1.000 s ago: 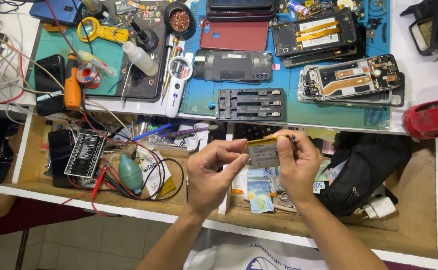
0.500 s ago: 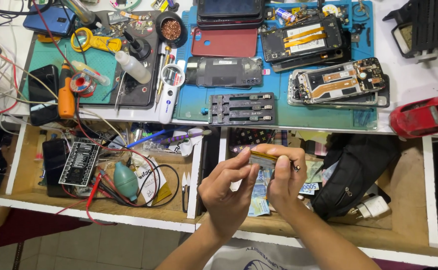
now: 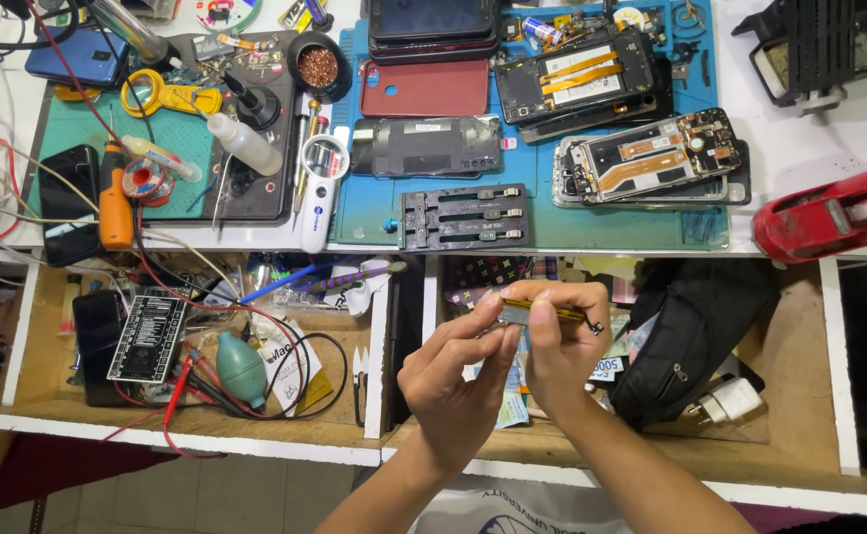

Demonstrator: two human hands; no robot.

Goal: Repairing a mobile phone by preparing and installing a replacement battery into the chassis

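Open air above the drawer [image 3: 799,396], black pouch [image 3: 695,341] right, crowded blue mat [image 3: 374,213] beyond.

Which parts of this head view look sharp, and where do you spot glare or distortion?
Head view: even lighting, soft shadows; both hands, left hand and right hand, sharp; slight glare on the magnifier; wide-angle bending of the desk edge.

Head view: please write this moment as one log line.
left hand: pinches small flat part | right hand: grips same part | below: open drawer
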